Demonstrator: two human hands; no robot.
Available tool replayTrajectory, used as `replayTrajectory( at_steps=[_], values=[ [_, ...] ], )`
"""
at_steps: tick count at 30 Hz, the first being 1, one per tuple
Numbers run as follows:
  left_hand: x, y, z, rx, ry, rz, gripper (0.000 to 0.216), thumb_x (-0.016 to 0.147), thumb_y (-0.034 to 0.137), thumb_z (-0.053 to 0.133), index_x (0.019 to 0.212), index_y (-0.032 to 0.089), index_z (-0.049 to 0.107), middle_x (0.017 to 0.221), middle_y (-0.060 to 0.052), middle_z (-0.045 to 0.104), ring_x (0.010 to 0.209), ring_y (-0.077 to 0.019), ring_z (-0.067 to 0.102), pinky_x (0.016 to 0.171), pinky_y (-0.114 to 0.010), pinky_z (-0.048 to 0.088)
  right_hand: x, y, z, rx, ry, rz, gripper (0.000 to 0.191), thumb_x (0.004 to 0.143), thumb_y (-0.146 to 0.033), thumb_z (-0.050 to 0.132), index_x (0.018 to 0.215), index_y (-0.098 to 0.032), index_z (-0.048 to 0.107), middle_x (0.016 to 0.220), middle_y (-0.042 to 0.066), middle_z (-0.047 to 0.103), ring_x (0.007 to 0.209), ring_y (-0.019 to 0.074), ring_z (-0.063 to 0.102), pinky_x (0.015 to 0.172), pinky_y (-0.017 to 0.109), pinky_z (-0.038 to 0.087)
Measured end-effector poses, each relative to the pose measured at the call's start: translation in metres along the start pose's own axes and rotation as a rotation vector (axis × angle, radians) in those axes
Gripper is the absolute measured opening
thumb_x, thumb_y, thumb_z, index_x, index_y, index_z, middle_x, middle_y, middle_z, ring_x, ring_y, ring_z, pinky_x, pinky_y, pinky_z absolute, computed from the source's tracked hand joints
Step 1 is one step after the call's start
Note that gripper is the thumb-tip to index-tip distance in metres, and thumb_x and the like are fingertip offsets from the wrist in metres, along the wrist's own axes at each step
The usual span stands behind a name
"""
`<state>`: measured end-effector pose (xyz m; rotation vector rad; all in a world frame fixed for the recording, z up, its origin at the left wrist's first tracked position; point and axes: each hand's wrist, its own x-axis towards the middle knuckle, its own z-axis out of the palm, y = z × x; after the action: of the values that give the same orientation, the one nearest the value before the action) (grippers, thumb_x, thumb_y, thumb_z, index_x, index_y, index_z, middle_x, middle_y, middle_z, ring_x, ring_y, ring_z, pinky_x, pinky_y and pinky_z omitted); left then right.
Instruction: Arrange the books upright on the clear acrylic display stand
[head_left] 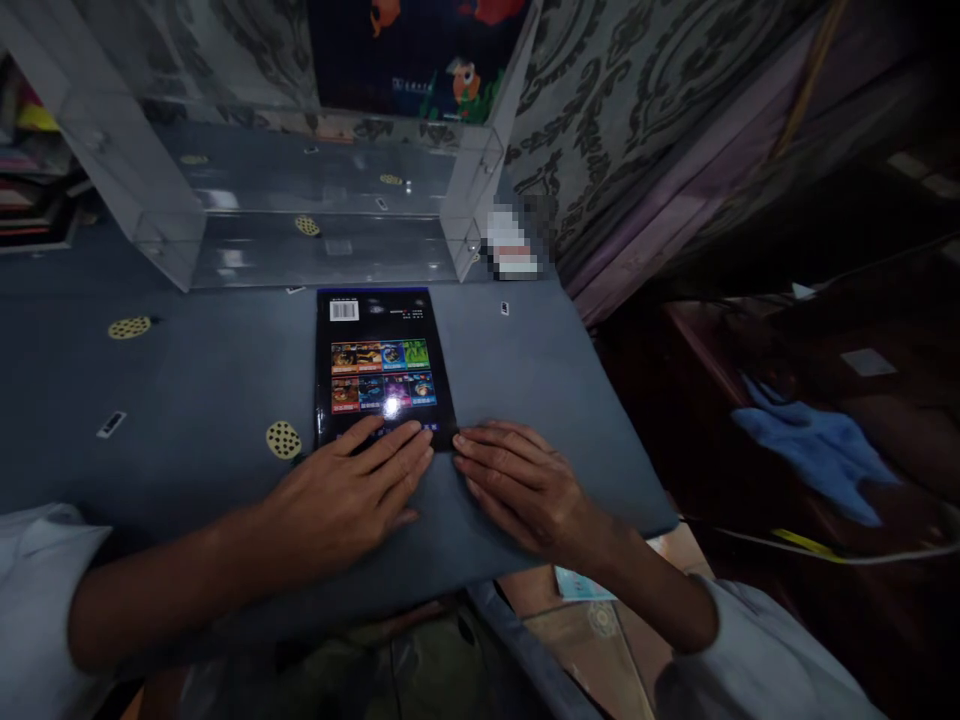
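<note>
A dark book with a barcode and two rows of small colourful pictures lies flat on the grey-blue table cover. My left hand rests palm down with its fingers stretched over the book's near edge. At the near right corner of the book, my right hand has its fingers curved and held together, tips against that corner. Its thumb is hard to make out. Beyond the book stands a clear plastic rack, and a dark book with orange fish pictures is upright in it.
Stacked books sit at the far left. A blurred-out object is beside the rack. The table cover carries pineapple prints and ends in a right edge. A blue cloth lies over something dark at the right.
</note>
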<state>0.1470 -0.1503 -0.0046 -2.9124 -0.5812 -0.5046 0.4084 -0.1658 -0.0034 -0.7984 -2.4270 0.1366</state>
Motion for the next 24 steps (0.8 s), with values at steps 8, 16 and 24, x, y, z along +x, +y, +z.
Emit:
replayTrajectory(
  at_steps=[8, 16, 24],
  values=[
    [-0.029, 0.002, -0.017, 0.072, 0.04, -0.079, 0.033, 0.104, 0.023, 0.046, 0.125, 0.005, 0.066, 0.126, -0.015, 0.072, 0.117, -0.0261, 0.068, 0.098, -0.04, 0.053, -0.001, 0.002, 0.001, 0.018, 0.007, -0.007, 0.029, 0.093, -0.009, 0.06, 0.12, -0.016, 0.069, 0.112, 0.012, 0.078, 0.108, 0.0263, 0.073, 0.092, 0.047, 0.062],
    [-0.059, 0.002, -0.03, 0.066, 0.044, -0.187, 0.031, 0.1, 0.018, 0.052, 0.127, 0.007, 0.065, 0.112, -0.014, 0.076, 0.106, -0.0267, 0.071, 0.094, -0.042, 0.057, 0.0, 0.002, 0.0, 0.036, -0.002, 0.02, 0.034, 0.093, -0.009, 0.061, 0.124, -0.02, 0.069, 0.113, 0.011, 0.078, 0.109, 0.0262, 0.073, 0.092, 0.047, 0.062],
    [-0.065, 0.003, -0.026, 0.033, 0.123, -0.217, 0.03, 0.098, 0.017, 0.055, 0.123, 0.004, 0.065, 0.109, -0.015, 0.075, 0.102, -0.0267, 0.07, 0.093, -0.042, 0.058, 0.026, -0.004, -0.004, 0.069, -0.076, -0.04, 0.031, 0.094, -0.011, 0.058, 0.122, -0.019, 0.07, 0.112, 0.01, 0.079, 0.11, 0.0245, 0.073, 0.102, 0.049, 0.057]
  ],
)
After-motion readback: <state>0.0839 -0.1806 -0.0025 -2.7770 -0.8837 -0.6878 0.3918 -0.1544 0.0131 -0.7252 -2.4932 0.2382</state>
